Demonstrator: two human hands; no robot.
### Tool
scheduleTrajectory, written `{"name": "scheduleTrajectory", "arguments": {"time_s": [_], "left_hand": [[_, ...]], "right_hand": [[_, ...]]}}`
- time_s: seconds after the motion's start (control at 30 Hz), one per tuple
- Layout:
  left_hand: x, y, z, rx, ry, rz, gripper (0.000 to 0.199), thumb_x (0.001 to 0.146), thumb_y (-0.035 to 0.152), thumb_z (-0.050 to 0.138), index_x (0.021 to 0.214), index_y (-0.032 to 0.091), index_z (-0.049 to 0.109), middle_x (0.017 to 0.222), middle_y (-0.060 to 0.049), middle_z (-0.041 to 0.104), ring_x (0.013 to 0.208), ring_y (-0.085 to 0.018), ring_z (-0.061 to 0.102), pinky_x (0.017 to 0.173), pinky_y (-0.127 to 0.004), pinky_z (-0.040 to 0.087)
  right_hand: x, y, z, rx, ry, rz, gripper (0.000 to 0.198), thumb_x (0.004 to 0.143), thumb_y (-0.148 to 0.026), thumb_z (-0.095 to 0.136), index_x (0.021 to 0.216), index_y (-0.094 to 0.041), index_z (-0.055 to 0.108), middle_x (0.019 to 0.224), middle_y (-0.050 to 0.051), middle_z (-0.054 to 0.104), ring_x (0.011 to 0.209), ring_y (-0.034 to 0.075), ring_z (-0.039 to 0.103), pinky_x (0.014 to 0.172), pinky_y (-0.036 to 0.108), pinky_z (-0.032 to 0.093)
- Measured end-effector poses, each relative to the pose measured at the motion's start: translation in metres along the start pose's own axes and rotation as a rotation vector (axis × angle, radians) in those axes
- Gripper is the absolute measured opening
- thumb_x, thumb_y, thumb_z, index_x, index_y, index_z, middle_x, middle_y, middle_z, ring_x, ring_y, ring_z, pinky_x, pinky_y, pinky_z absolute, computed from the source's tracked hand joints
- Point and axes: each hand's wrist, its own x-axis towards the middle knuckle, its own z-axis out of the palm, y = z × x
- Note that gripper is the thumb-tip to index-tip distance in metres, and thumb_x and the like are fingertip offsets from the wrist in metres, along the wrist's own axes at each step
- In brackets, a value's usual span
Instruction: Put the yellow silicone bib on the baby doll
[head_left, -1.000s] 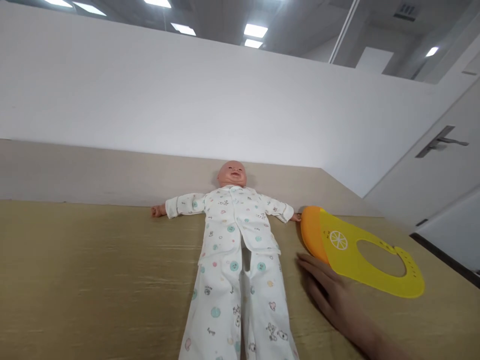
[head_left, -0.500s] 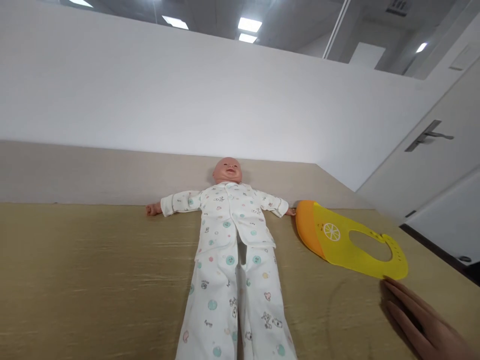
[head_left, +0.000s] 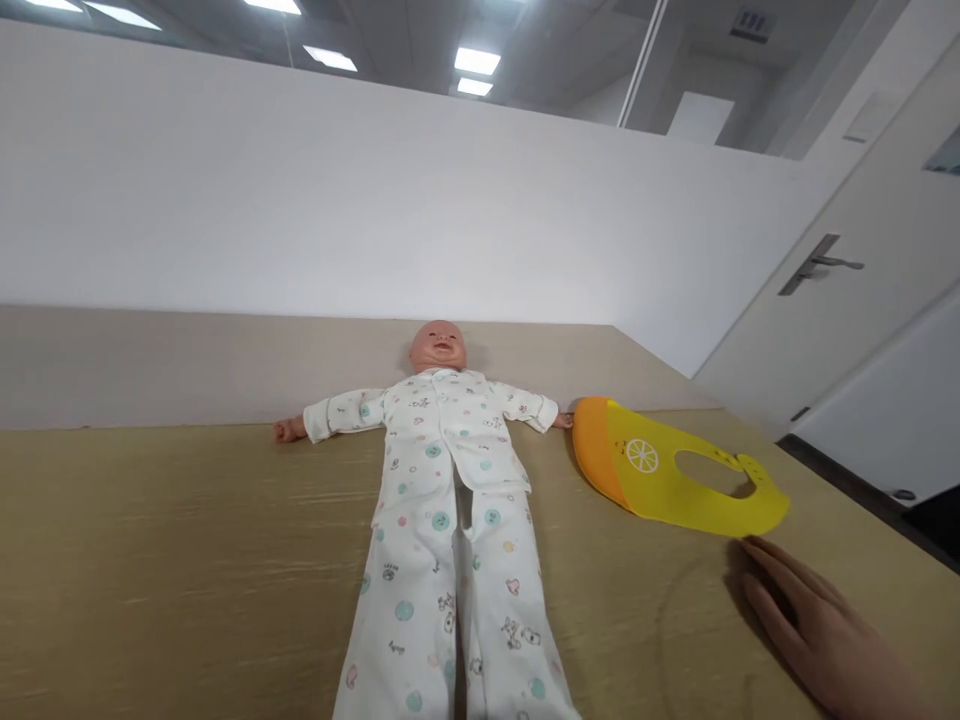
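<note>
A baby doll (head_left: 457,460) lies on its back with arms spread, dressed in white pajamas printed with dots and small animals. Beside its hand on the right lies a yellow silicone bib (head_left: 667,480), its orange pocket end toward the doll and its neck loop pointing right. My right hand (head_left: 825,630) rests at the lower right, fingers stretched out and thumb apart, holding nothing. Its fingertips are at the near edge of the bib's neck end; whether they touch it I cannot tell. My left hand is out of view.
The doll and bib lie on a wood-grain tabletop (head_left: 187,560) with a paler strip (head_left: 150,365) along its back. Behind it rises a white wall (head_left: 337,210) with windows above. To the right is a white door with a metal handle (head_left: 817,264).
The view has shifted slightly, so the doll, bib and door sit further left. More of my right hand shows, still outstretched by the bib. The doll and bib lie as before.
</note>
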Motion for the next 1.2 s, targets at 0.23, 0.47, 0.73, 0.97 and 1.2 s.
{"name": "scheduleTrajectory", "arguments": {"time_s": [0.23, 0.47, 0.73, 0.97, 1.2], "left_hand": [[0.208, 0.039, -0.131, -0.055, 0.169, -0.015, 0.04, 0.065, 0.067, 0.048, 0.079, 0.037, 0.071, 0.083, -0.006, 0.066, 0.087, -0.029, 0.064, 0.045, -0.034, 0.048], [0.252, 0.025, -0.168, -0.278, 0.236, -0.116, 0.054, 0.055, 0.071, 0.056, 0.093, 0.034, 0.068, 0.094, -0.007, 0.067, 0.103, -0.029, 0.056, 0.059, -0.037, 0.052], [0.168, -0.007, -0.121, -0.164, 0.068, 0.001, 0.058, 0.059, 0.076, 0.045, 0.088, 0.034, 0.07, 0.093, -0.004, 0.067, 0.108, -0.026, 0.053, 0.065, -0.036, 0.051], [0.075, -0.019, -0.035, -0.065, 0.04, 0.049, 0.059, 0.045, 0.08, 0.044, 0.076, 0.037, 0.068, 0.098, -0.002, 0.067, 0.108, -0.02, 0.049, 0.076, -0.034, 0.047], [0.044, -0.003, -0.012, -0.169, 0.153, 0.038, 0.058, 0.033, 0.072, 0.059, 0.079, 0.037, 0.068, 0.101, -0.005, 0.067, 0.112, -0.028, 0.044, 0.076, -0.042, 0.044]], "right_hand": [[0.004, -0.015, -0.005, 0.075, 0.069, 0.093, 0.033, 0.068, -0.053, 0.044, 0.095, -0.04, 0.059, 0.107, -0.004, 0.063, 0.108, 0.034, 0.056, 0.095, 0.049, 0.044], [0.014, -0.006, 0.008, 0.097, 0.047, 0.086, 0.036, 0.072, -0.055, 0.042, 0.105, -0.04, 0.047, 0.111, -0.005, 0.06, 0.112, 0.034, 0.054, 0.099, 0.048, 0.039], [0.032, -0.012, 0.01, -0.048, -0.106, 0.156, 0.06, 0.077, -0.056, 0.03, 0.111, -0.013, 0.053, 0.129, 0.015, 0.051, 0.117, 0.033, 0.05, 0.103, 0.045, 0.038], [0.059, -0.032, -0.009, 0.228, -0.011, 0.447, 0.071, 0.065, -0.055, 0.038, 0.119, -0.012, 0.054, 0.13, 0.012, 0.052, 0.118, 0.032, 0.049, 0.102, 0.039, 0.038], [0.073, -0.055, -0.022, 0.436, 0.145, 0.705, 0.072, 0.063, -0.051, 0.047, 0.124, -0.012, 0.051, 0.116, 0.015, 0.06, 0.107, 0.033, 0.056, 0.088, 0.039, 0.048]]}}
